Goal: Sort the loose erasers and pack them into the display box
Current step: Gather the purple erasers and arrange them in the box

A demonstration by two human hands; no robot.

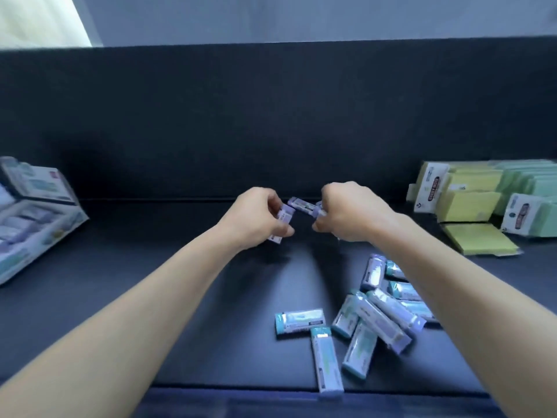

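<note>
My left hand (256, 215) grips a purple-capped eraser (282, 220) held upright above the dark table. My right hand (346, 214) is closed on another purple eraser (303, 204), which sticks out to the left towards my left hand. A loose pile of several wrapped erasers (373, 309), some teal and some purple, lies on the table under my right forearm. One teal eraser (300, 319) lies apart to the left of the pile. The open display box (64, 220) stands at the far left, with rows of erasers inside it.
Stacks of yellow sticky notes (470, 203) and green sticky notes (536, 182) sit at the right back. A single yellow pad (479, 238) lies flat in front of them. A dark upright panel (271, 116) closes the table's back. The near table edge (241, 390) runs below the erasers.
</note>
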